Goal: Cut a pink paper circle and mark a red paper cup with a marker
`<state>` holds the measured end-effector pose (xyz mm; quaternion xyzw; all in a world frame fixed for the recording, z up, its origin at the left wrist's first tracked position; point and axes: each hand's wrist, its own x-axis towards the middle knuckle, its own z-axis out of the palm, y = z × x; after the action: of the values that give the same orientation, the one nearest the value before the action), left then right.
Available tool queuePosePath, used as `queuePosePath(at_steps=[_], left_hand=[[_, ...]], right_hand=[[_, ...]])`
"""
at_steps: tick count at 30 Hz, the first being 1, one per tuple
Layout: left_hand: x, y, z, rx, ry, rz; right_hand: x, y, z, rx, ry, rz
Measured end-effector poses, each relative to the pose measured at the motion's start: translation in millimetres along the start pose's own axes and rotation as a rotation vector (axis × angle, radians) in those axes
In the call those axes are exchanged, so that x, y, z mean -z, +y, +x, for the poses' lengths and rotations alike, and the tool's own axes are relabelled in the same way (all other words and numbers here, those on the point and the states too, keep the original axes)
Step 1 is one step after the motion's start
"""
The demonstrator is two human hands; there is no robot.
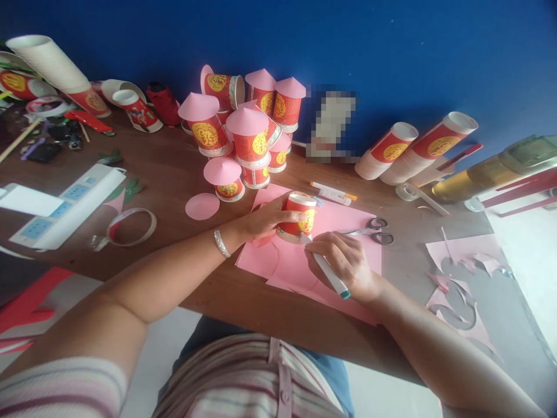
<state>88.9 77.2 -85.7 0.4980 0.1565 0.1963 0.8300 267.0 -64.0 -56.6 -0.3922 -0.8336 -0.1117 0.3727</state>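
Observation:
A red paper cup with a yellow emblem is gripped in my left hand, its white rim facing up. In my right hand is a white marker with a green end, its tip at the cup's lower white band. Beneath both hands lie pink paper sheets. Grey-handled scissors rest on the paper to the right. Behind it are an orange-and-white marker and a white one. A pink paper disc lies to the left.
Red cups with pink cone tops are stacked at the back. Nested cups lean against the wall at right. A power strip and a tape roll lie left; pink scraps and a golden bottle are right.

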Motion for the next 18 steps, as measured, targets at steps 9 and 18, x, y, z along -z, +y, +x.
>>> queuePosePath(at_steps=[9,18], left_hand=[[1.3,-0.1,0.3,-0.007,-0.022,-0.008],[-2.0,4.5,-1.3,-0.011,-0.015,-0.009]], right_hand=[[-3.3,4.5,-6.2,-0.003,0.022,-0.010],[-1.4,2.4,-6.3,-0.015,0.010,-0.020]])
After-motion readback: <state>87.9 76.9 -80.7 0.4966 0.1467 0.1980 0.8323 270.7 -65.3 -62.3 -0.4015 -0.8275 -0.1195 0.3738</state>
